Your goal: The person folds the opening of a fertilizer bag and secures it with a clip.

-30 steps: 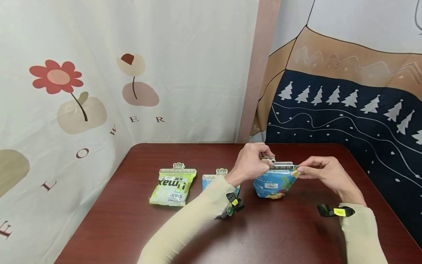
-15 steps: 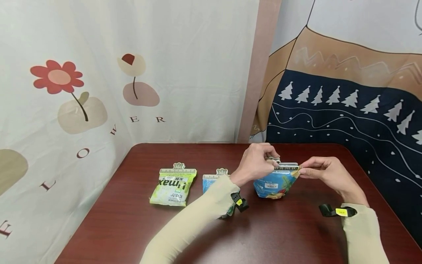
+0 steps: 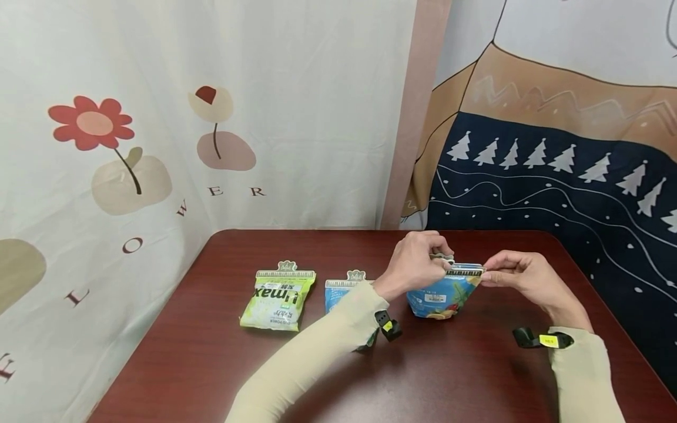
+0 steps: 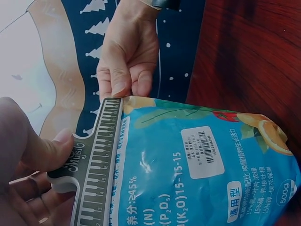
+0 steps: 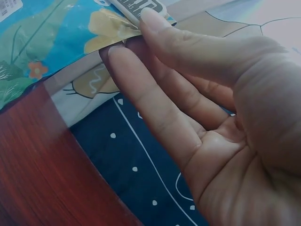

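Observation:
A blue bag (image 3: 433, 301) with fruit and leaf pictures stands upright on the table. A bag clip (image 4: 101, 155) patterned with piano keys and ruler marks lies across its top edge. My left hand (image 3: 416, 263) grips the clip's handle between thumb and fingers, as the left wrist view shows. At the far top corner of the bag, my right hand (image 3: 520, 281) pinches the edge with thumb and fingertips, close by the end of the clip. In the right wrist view the thumb (image 5: 157, 23) touches that end.
Left of the bag lie a green bag (image 3: 277, 301) and another blue bag (image 3: 338, 292), each with a similar clip along its top. My left sleeve (image 3: 312, 352) covers part of the second one. The brown table (image 3: 180, 352) meets patterned curtains behind.
My left hand and the clip have slid a little to the right along the bag's top, toward the right hand. The right hand stays at the corner, shifting only slightly.

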A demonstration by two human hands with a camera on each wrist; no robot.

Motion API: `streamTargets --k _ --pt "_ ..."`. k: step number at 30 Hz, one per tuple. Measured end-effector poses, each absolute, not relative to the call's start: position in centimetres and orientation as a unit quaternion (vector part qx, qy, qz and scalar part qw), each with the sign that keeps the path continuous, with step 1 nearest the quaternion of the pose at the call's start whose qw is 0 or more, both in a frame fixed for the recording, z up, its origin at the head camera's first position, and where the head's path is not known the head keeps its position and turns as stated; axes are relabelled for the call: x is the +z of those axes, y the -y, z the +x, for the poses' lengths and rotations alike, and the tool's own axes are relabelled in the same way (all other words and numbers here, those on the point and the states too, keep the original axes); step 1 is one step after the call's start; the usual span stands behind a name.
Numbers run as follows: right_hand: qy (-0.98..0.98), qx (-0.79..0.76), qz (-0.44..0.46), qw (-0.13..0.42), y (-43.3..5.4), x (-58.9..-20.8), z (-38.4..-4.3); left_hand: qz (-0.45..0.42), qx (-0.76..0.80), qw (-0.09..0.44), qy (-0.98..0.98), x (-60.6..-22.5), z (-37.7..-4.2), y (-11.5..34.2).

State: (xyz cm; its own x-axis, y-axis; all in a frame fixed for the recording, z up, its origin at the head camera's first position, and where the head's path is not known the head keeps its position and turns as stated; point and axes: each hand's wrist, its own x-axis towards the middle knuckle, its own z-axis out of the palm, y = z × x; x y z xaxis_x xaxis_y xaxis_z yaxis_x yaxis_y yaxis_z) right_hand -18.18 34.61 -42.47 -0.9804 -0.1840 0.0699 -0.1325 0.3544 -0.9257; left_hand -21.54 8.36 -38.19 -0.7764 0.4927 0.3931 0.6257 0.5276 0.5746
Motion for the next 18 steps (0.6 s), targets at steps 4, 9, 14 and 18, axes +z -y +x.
streamTargets --k 4,9,14,18 --pt "-0.829 -0.550 -0.100 0.019 -34.6 -42.4 -18.0 -0.321 -0.352 0.097 0.874 -38.3 -21.4 -8.5" --pt "-0.836 -0.539 -0.103 0.016 -34.4 -42.3 -18.0 -0.328 -0.343 0.104 0.874 -38.3 -21.5 -8.5" --pt "-0.847 -0.522 -0.098 0.024 -34.2 -42.3 -18.1 -0.341 -0.356 0.078 0.867 -38.3 -21.8 -8.1" --pt "-0.863 -0.497 -0.086 0.023 -33.9 -42.2 -18.1 -0.355 -0.385 0.035 0.851 -38.3 -22.3 -7.3"
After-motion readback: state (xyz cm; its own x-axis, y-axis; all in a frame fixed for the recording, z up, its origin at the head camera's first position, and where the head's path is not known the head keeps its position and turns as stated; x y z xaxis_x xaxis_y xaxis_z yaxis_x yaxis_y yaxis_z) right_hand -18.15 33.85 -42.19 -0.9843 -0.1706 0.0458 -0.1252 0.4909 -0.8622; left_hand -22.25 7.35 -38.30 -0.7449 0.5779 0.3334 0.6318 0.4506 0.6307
